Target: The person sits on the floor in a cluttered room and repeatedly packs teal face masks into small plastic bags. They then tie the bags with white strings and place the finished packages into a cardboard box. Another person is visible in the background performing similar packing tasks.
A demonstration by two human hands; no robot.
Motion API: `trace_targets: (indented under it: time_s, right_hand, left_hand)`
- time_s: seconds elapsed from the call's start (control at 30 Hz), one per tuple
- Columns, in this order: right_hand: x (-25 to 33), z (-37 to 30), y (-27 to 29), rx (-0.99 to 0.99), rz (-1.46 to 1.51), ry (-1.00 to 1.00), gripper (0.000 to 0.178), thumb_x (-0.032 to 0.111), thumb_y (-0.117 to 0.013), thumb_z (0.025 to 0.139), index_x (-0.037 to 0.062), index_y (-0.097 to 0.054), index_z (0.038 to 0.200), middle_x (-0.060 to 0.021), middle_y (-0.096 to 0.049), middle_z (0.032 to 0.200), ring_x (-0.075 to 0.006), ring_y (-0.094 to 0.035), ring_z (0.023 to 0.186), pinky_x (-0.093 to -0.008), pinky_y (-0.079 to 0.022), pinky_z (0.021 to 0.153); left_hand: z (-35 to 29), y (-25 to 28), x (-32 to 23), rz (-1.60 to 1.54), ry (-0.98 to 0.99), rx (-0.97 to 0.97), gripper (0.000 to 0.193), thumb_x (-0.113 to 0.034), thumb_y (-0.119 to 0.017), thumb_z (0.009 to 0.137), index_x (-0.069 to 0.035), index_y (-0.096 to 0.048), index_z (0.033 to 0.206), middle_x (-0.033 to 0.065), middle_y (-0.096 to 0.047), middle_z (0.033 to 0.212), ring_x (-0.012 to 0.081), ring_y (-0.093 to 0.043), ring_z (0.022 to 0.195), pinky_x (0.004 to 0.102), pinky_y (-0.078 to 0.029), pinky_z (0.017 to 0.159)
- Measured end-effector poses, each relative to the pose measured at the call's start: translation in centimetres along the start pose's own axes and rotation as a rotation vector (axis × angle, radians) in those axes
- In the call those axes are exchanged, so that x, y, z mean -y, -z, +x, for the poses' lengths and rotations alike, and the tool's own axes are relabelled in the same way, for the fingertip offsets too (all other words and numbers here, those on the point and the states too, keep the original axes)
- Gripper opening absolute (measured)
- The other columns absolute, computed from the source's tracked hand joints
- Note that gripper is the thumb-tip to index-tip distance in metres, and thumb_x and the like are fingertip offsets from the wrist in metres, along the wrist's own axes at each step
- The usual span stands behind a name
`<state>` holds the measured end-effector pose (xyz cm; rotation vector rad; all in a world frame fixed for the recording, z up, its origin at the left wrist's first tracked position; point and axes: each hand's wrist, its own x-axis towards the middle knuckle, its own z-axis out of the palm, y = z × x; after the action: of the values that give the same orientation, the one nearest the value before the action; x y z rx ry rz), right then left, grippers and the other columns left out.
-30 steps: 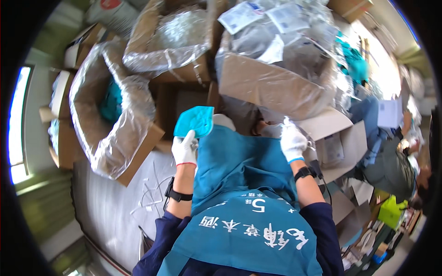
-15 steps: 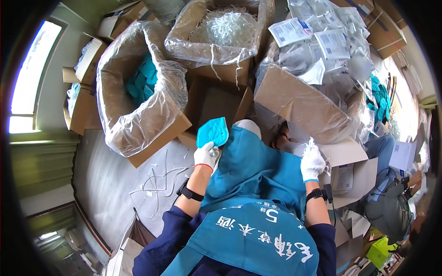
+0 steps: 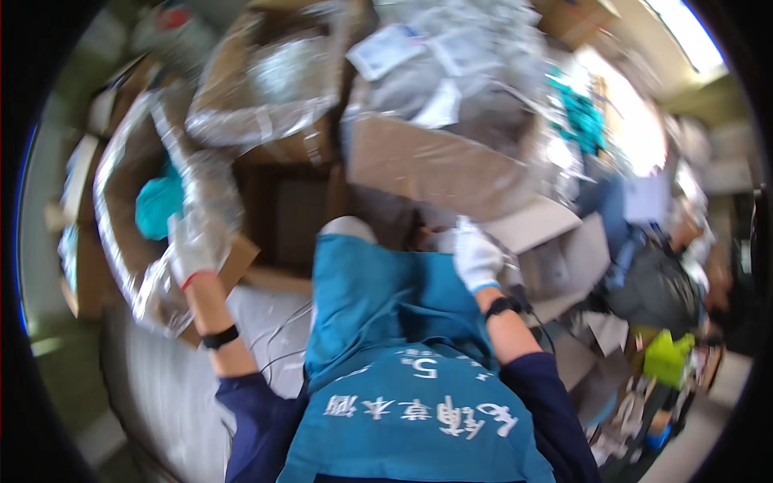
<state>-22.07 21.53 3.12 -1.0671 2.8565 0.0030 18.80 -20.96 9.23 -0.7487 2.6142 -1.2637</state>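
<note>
- The left hand (image 3: pixel 193 245), in a pale glove, reaches over the rim of a plastic-lined box (image 3: pixel 121 217) at the left; blur hides whether its fingers are spread or curled, so I cannot tell.
- A teal bundle (image 3: pixel 157 205) lies inside that box, just beside the left hand.
- The right hand (image 3: pixel 475 258), also gloved, is curled on the far edge of a teal cloth (image 3: pixel 378 298) spread in front of the person.
- A black band circles each wrist.
- A second lined box (image 3: pixel 274 80) and a box of clear packets (image 3: pixel 451 97) stand behind.
</note>
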Motion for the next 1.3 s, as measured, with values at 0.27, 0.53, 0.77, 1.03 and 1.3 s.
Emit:
trace_targets:
  time_s: [0.27,0.53,0.77,1.03,1.3]
  right_hand:
    - [-0.3,-0.2,-1.1,-0.069,0.384,-0.073,0.026,0.033,-0.049,0.101,0.014,-0.067,0.107,-0.0133,-0.07,0.088,-0.0332,-0.068,0.077,-0.0471,-0.054,0.066]
    - [2.7,-6.6,11.6,0.514,1.829,-0.044,0.02,0.02,-0.057,0.103,0.0035,-0.069,0.103,0.0005,-0.062,0.079,-0.0041,-0.055,0.064,-0.0208,-0.043,0.053]
    - [3.2,-7.6,12.4,0.327,2.175,-0.312,0.022,0.021,-0.059,0.103,0.0003,-0.067,0.101,0.0021,-0.056,0.069,-0.0034,-0.051,0.055,-0.0166,-0.038,0.047]
    - [2.9,-8.5,13.5,0.263,2.11,-0.283,0.021,0.02,-0.061,0.102,0.0012,-0.069,0.098,0.0023,-0.056,0.069,-0.0041,-0.05,0.054,-0.0189,-0.035,0.046]
    - [3.0,-9.0,14.2,0.252,2.044,-0.236,0.018,0.019,-0.057,0.103,0.0038,-0.067,0.104,0.0015,-0.06,0.08,-0.003,-0.052,0.063,-0.0183,-0.04,0.052]
  left_hand:
    - [6.1,20.6,-16.2,3.372,-1.062,-0.563,0.024,-0.01,-0.064,0.092,-0.001,-0.065,0.114,0.0093,-0.07,0.086,0.0145,-0.065,0.071,0.025,-0.052,0.064]
    - [5.2,28.5,-20.1,4.059,0.711,-0.412,0.099,-0.027,-0.095,0.064,-0.004,-0.044,0.146,0.0168,-0.059,0.137,0.0297,-0.055,0.129,0.0368,-0.042,0.11]
    - [3.5,30.6,-20.9,3.617,0.573,-1.059,0.027,-0.026,-0.057,0.104,-0.001,-0.063,0.098,0.0038,-0.059,0.073,0.0103,-0.056,0.068,0.0259,-0.046,0.065]
    - [2.4,31.8,-21.3,3.738,0.454,-1.301,0.024,-0.012,-0.046,0.1,0.0,-0.063,0.088,0.0029,-0.059,0.067,0.0099,-0.057,0.06,0.0259,-0.045,0.058]
    - [1.5,31.6,-22.7,3.619,0.361,-1.036,0.023,-0.003,-0.039,0.092,-0.001,-0.062,0.092,0.0024,-0.058,0.071,0.0095,-0.053,0.064,0.0256,-0.043,0.06]
